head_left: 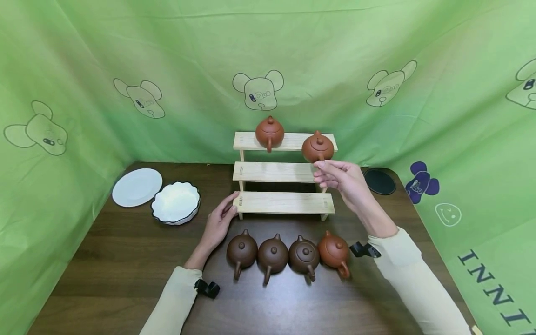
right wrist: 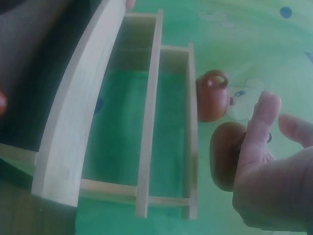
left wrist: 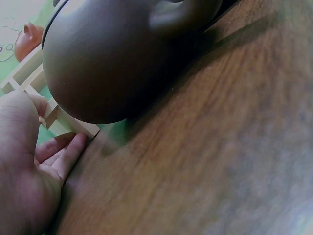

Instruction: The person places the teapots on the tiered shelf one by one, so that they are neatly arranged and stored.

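Indoors, green cloth [head_left: 188, 51] printed with cartoon heads hung around a dark wood tabletop [head_left: 104, 270]. A white plate [head_left: 137, 187] and a wavy-edged bowl [head_left: 176, 203] sat at the left, and a black disc [head_left: 379, 182] lay at the right. Near the middle stood a three-step wooden stand [head_left: 289, 203], with three brown teapots [head_left: 273, 255] and an orange teapot [head_left: 333, 251] lined up in front of it.

At the right end of the top step, the held teapot [head_left: 317, 148] was just beyond the fingertips of the right hand [head_left: 345, 181], whose narrow grip pinched its handle. Another teapot [head_left: 269, 131] stood to its left on that step. The left hand [head_left: 217, 225] had its grip around the left end of the lowest step.

Fingers covered most of the pinched handle, and whether that pot's base touched the wood could not be told. The left wrist view cut off a brown pot at its top edge; the right wrist view was hazy.
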Demonstrator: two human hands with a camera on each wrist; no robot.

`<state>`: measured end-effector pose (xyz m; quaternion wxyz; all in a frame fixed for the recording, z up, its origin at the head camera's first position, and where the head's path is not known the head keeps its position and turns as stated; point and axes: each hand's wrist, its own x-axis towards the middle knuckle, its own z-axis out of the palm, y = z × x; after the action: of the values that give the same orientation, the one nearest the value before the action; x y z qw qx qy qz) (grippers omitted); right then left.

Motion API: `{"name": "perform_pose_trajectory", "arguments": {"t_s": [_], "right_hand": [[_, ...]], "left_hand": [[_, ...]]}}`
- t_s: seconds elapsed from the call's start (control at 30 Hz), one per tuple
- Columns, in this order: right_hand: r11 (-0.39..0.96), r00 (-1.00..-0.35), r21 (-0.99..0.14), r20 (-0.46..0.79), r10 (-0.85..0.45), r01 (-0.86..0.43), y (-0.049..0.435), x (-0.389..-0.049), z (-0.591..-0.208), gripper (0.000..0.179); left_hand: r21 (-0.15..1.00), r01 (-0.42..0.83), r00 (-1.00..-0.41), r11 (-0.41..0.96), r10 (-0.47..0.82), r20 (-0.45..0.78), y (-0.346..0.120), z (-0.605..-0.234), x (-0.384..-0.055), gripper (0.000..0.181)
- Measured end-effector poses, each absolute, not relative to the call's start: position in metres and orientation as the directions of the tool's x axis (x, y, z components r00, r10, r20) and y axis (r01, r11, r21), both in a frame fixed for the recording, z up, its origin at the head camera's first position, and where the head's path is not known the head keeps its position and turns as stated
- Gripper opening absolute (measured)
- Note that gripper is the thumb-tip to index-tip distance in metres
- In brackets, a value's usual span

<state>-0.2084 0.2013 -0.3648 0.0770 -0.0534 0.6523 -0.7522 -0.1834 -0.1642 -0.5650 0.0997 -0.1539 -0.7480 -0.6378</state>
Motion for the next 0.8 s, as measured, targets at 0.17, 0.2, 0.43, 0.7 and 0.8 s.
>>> {"name": "perform_pose_trajectory", "arguments": {"t_s": [0.17, 0.2, 0.43, 0.7, 0.8], "right_hand": [[-0.135, -0.987, -0.991, 0.01, -0.16, 0.011, 0.192, -0.225, -0.37, 0.016], [-0.135, -0.987, -0.991, 0.018, -0.157, 0.003, 0.19, -0.228, -0.37, 0.016], [-0.135, -0.988, -0.991, 0.041, -0.151, -0.02, 0.181, -0.244, -0.37, 0.016], [-0.195, -0.991, -0.981, 0.026, -0.133, 0.0, 0.176, -0.256, -0.372, 0.017], [-0.173, -0.993, -0.985, 0.019, -0.117, 0.001, 0.174, -0.261, -0.371, 0.016]], "left_hand": [[0.924, 0.358, -0.933, 0.136, 0.103, 0.346, -0.163, -0.564, -0.183, 0.045], [0.925, 0.354, -0.934, 0.138, 0.101, 0.342, -0.162, -0.563, -0.183, 0.045], [0.933, 0.332, -0.942, 0.142, 0.09, 0.322, -0.16, -0.555, -0.178, 0.046], [0.939, 0.314, -0.948, 0.14, 0.091, 0.304, -0.16, -0.556, -0.179, 0.045], [0.945, 0.285, -0.958, 0.159, 0.086, 0.274, -0.16, -0.551, -0.176, 0.045]]}}
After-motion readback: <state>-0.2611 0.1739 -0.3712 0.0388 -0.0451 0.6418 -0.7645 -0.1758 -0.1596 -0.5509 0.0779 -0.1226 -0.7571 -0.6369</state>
